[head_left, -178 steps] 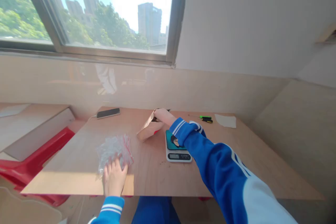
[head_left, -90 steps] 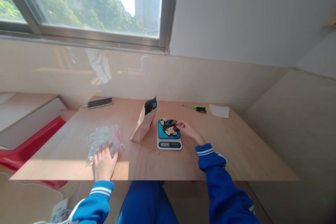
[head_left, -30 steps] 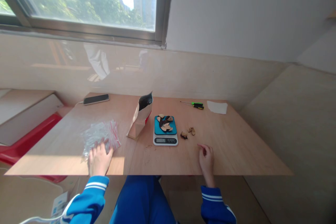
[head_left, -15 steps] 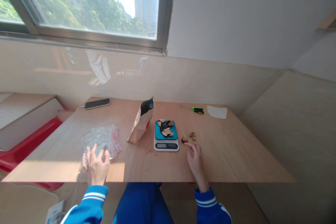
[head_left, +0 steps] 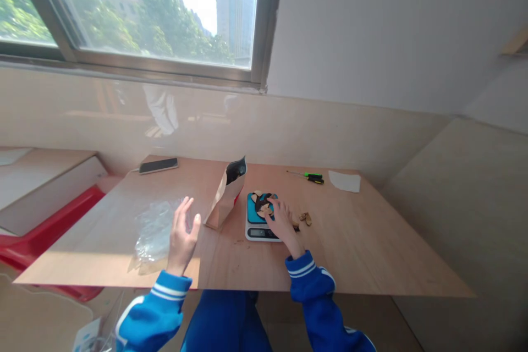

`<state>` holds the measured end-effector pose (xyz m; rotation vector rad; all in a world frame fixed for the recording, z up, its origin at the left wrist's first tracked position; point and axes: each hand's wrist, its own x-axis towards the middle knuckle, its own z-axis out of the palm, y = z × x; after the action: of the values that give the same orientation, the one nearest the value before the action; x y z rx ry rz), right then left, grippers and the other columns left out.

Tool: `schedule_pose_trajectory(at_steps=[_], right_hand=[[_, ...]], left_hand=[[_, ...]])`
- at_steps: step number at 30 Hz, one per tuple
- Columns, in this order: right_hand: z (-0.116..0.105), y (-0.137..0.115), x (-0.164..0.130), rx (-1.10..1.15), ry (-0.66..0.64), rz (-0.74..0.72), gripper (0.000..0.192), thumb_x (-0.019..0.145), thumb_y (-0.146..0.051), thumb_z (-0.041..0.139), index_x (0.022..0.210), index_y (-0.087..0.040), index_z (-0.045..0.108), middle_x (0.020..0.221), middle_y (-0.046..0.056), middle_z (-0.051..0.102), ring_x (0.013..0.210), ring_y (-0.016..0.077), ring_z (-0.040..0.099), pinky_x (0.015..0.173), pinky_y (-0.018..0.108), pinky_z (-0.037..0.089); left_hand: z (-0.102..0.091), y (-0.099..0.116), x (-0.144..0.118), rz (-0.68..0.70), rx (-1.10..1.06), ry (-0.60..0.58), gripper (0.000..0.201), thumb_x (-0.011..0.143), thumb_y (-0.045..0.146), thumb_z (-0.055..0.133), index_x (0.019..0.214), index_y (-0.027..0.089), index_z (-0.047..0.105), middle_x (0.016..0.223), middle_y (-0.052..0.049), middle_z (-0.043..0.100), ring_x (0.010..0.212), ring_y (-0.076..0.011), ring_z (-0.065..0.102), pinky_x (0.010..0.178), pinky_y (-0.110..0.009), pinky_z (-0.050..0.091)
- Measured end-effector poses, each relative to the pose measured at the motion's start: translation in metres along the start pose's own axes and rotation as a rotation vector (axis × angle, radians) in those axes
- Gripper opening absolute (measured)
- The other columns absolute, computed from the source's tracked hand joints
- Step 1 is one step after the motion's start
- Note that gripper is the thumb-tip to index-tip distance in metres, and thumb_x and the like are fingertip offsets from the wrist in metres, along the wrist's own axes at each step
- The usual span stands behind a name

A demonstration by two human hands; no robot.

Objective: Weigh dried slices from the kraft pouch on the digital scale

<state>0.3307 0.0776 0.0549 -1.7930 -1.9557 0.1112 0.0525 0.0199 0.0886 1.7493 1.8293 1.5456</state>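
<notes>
A kitchen scale (head_left: 252,215) with a blue top and white base carries several dried pieces (head_left: 258,198), pale and dark brown. Over its right side is my right hand (head_left: 284,224), thumb and fingers apart at the pieces; whether it grips one cannot be made out. My left hand (head_left: 182,239) is raised beside the clear plastic bags (head_left: 152,231), fingers stretched and thumb apart, holding nothing. Between my hands stands an open kraft paper bag (head_left: 224,198), its inside dark. Small brown dried pieces (head_left: 306,218) lie right of the scale.
Two screwdrivers (head_left: 314,178) and a white paper sheet (head_left: 345,181) lie at the back right. A phone (head_left: 158,165) with a cable lies at the back left. A red stool or chair (head_left: 78,214) stands left of the wooden table (head_left: 371,253). Crumbs are near the scale.
My right hand has moved from the loose pieces leftward and forward onto the scale. My left hand has lifted off the plastic bags and shifted right. The view has shifted slightly.
</notes>
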Motion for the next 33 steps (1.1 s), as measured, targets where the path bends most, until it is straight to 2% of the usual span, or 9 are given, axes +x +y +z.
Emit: schedule_pose_trajectory(at_steps=[3, 6, 10, 16, 19, 23, 28, 31, 33], right_hand=[[-0.002, -0.010, 0.008, -0.103, -0.053, -0.051, 0.039, 0.095, -0.033, 0.042, 0.131, -0.023, 0.051, 0.129, 0.013, 0.052, 0.115, 0.0289, 0.049, 0.090, 0.042, 0.040], [0.001, -0.019, 0.016, -0.162, -0.081, -0.088, 0.037, 0.089, -0.037, 0.054, 0.122, -0.019, 0.058, 0.127, 0.014, 0.054, 0.115, 0.0315, 0.048, 0.093, 0.044, 0.039], [0.005, -0.028, 0.021, -0.179, -0.081, -0.108, 0.034, 0.083, -0.030, 0.062, 0.113, -0.014, 0.061, 0.119, 0.017, 0.058, 0.112, 0.0326, 0.048, 0.094, 0.046, 0.037], [0.006, -0.020, 0.017, -0.103, -0.087, -0.192, 0.026, 0.085, -0.025, 0.058, 0.110, -0.018, 0.061, 0.118, 0.012, 0.063, 0.111, 0.0291, 0.050, 0.096, 0.046, 0.033], [0.007, -0.012, 0.016, -0.039, -0.088, -0.220, 0.025, 0.087, -0.024, 0.056, 0.111, -0.021, 0.062, 0.123, 0.010, 0.063, 0.115, 0.0272, 0.050, 0.098, 0.046, 0.030], [0.007, -0.004, 0.016, 0.032, -0.089, -0.233, 0.025, 0.088, -0.022, 0.056, 0.112, -0.022, 0.063, 0.122, 0.008, 0.066, 0.118, 0.0267, 0.050, 0.098, 0.047, 0.029], [0.007, 0.001, 0.015, 0.085, -0.086, -0.258, 0.025, 0.086, -0.021, 0.058, 0.111, -0.022, 0.064, 0.126, 0.009, 0.065, 0.123, 0.0290, 0.048, 0.101, 0.051, 0.027], [0.005, 0.000, 0.014, 0.109, -0.069, -0.266, 0.025, 0.085, -0.022, 0.059, 0.110, -0.021, 0.064, 0.125, 0.011, 0.064, 0.121, 0.0298, 0.049, 0.100, 0.052, 0.029], [-0.003, -0.007, 0.012, 0.124, -0.043, -0.263, 0.026, 0.087, -0.023, 0.056, 0.112, -0.021, 0.063, 0.124, 0.011, 0.064, 0.119, 0.0284, 0.051, 0.099, 0.051, 0.032]], left_hand=[[0.011, 0.039, 0.019, -0.003, -0.130, -0.060, 0.052, 0.090, 0.043, 0.047, 0.137, 0.022, 0.043, 0.147, -0.012, 0.045, 0.131, -0.0250, 0.047, 0.112, -0.047, 0.036], [0.022, 0.071, 0.039, -0.015, -0.136, -0.069, 0.051, 0.090, 0.046, 0.048, 0.136, 0.024, 0.045, 0.145, -0.011, 0.048, 0.133, -0.0267, 0.045, 0.112, -0.051, 0.033], [0.037, 0.093, 0.066, 0.028, -0.141, -0.050, 0.046, 0.089, 0.042, 0.050, 0.129, 0.019, 0.049, 0.140, -0.016, 0.051, 0.133, -0.0284, 0.045, 0.110, -0.053, 0.035], [0.047, 0.094, 0.087, -0.110, -0.086, -0.173, 0.039, 0.084, 0.028, 0.050, 0.121, 0.018, 0.056, 0.124, -0.014, 0.063, 0.114, -0.0262, 0.060, 0.099, -0.044, 0.046], [0.040, 0.090, 0.089, -0.138, -0.074, -0.190, 0.037, 0.085, 0.028, 0.046, 0.118, 0.022, 0.060, 0.113, -0.009, 0.071, 0.103, -0.0254, 0.066, 0.095, -0.042, 0.049], [0.025, 0.082, 0.091, -0.154, -0.043, -0.149, 0.039, 0.084, 0.027, 0.043, 0.117, 0.023, 0.065, 0.115, -0.008, 0.071, 0.109, -0.0261, 0.064, 0.098, -0.041, 0.046], [0.010, 0.077, 0.080, -0.166, -0.013, -0.109, 0.041, 0.085, 0.028, 0.042, 0.118, 0.025, 0.066, 0.111, -0.005, 0.073, 0.097, -0.0240, 0.068, 0.091, -0.038, 0.051], [-0.001, 0.079, 0.067, -0.147, 0.003, -0.137, 0.040, 0.086, 0.030, 0.042, 0.119, 0.029, 0.065, 0.104, -0.001, 0.075, 0.090, -0.0225, 0.070, 0.087, -0.038, 0.053], [-0.009, 0.080, 0.056, -0.102, -0.051, -0.181, 0.040, 0.088, 0.032, 0.043, 0.122, 0.029, 0.062, 0.111, -0.001, 0.073, 0.096, -0.0215, 0.069, 0.088, -0.037, 0.053]])
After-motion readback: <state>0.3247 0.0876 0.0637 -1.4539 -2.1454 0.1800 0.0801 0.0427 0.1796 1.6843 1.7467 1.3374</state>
